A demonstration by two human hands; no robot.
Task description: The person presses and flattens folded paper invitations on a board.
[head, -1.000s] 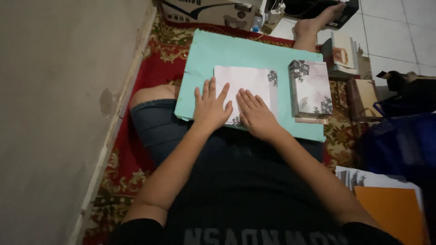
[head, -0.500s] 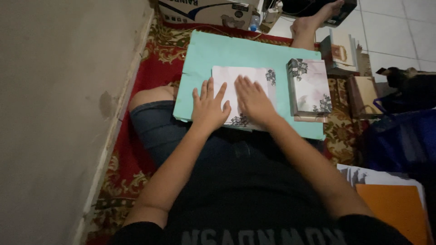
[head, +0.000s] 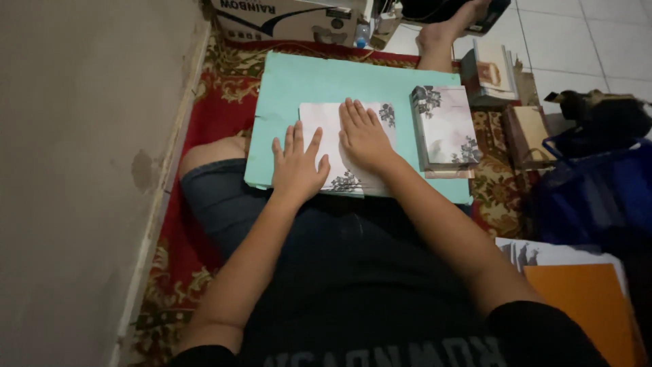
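— Red patterned carpet (head: 204,129) by the wall, teal board (head: 299,88) across the lap. Where's the white floral card (head: 333,146)?

— Flat on the board, under both palms. Left hand (head: 297,168) and right hand (head: 363,136) lie open, fingers spread, gripping nothing

— What's the risk?

— Uneven pressure could skew or crease it, and a nudge might topple the card stack (head: 445,128) just beside the right hand
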